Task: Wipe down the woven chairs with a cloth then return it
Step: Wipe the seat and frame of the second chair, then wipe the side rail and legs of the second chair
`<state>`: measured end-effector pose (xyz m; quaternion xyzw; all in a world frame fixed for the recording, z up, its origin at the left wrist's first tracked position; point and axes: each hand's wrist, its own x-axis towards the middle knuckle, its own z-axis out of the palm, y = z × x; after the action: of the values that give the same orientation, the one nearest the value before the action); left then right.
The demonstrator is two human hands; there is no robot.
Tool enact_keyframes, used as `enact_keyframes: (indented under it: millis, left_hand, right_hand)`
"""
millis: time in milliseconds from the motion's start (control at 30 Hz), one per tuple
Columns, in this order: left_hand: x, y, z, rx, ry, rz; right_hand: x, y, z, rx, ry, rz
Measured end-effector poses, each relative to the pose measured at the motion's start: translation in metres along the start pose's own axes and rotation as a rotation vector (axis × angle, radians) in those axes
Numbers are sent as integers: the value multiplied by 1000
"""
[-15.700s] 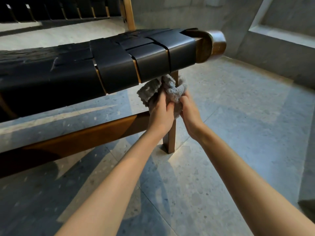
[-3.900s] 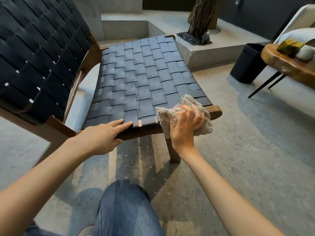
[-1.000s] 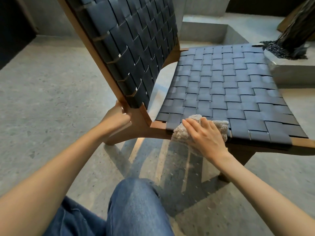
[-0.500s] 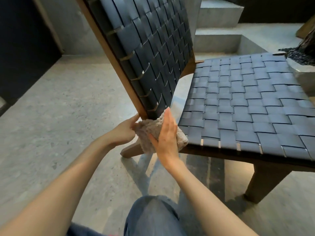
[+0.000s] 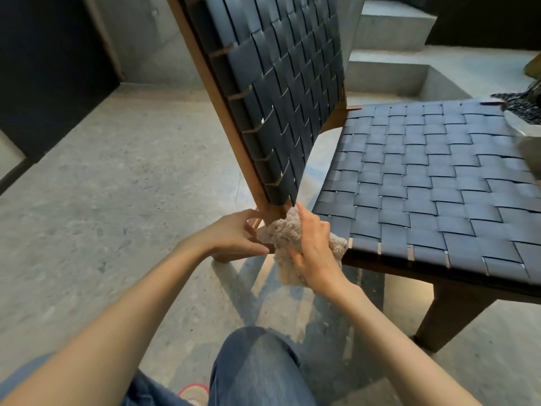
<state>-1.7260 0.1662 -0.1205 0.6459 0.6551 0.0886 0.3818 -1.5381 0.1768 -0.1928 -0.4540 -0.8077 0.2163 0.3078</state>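
A woven chair with dark blue straps on a brown wooden frame fills the right half: its seat [image 5: 433, 183] spreads to the right and its backrest [image 5: 281, 83] rises at the centre. A fluffy beige cloth [image 5: 285, 235] is bunched against the wooden joint where the backrest meets the seat's near corner. My right hand [image 5: 314, 250] presses the cloth there, fingers stretched up toward the backrest's lower edge. My left hand [image 5: 234, 237] sits just left of the joint, fingertips pinching the cloth's left edge beside the frame.
Speckled grey stone floor [image 5: 111, 200] spreads to the left. Concrete steps [image 5: 389, 48] rise behind the chair. A dark doorway [image 5: 44, 68] is at far left. A planter edge with dark gravel [image 5: 524, 106] lies at far right. My jeans-clad knee [image 5: 257, 367] is low in view.
Over the last second my right hand slid the cloth left along the seat's front edge to the backrest joint. My left hand left the frame and took the cloth's edge.
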Motion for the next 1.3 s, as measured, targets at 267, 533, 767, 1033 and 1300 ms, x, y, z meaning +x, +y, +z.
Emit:
enact_keyframes:
  millis: [267,533,767,1033,1300]
  left_hand:
    - [-4,7,4,41,222,106]
    - [-11,2,-6,181,332,53]
    - [-16,-18,-24,225,376,-5]
    - [-6,-22,-22,167,555,-160]
    - [36,-1,17,-1031,318,-318]
  right_hand:
    - [6,-14,-5,45,-40,-16]
    - [12,-12,-43,62,-191,42]
    - [7,-1,-68,32,-68,113]
    - [14,3,-81,69,459,334]
    - [33,-10,-18,533,95,524]
